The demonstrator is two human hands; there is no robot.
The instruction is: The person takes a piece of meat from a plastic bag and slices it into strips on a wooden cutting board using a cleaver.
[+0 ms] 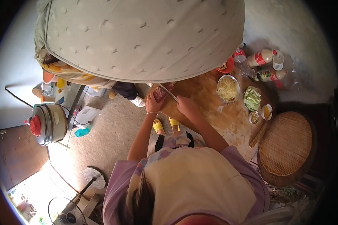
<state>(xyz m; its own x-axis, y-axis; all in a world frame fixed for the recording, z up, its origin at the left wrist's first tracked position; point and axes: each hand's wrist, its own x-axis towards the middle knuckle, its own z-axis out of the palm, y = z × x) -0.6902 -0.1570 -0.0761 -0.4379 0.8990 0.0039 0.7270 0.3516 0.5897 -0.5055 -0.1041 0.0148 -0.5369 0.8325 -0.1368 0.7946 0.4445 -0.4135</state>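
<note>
My left hand [153, 104] presses on a piece of raw meat [159, 94] at the near left edge of the wooden table [197, 84]. In my right hand [186, 105] is the handle of a knife [168, 92]. Its blade points up and left, across or against the meat; I cannot tell whether it cuts in. A patterned cloth surface [140, 39] fills the top of the view and hides the blade's far end and the table's far part.
On the table's right stand a bowl of pale shreds [228, 88], a bowl of green slices [252, 98], a small bowl of chopped bits [253, 117] and a bowl of yellow liquid [266, 111]. Plastic bottles [260, 58] lie behind. A round wooden lid [287, 143] is nearer. Someone's white shoe [138, 101] shows left.
</note>
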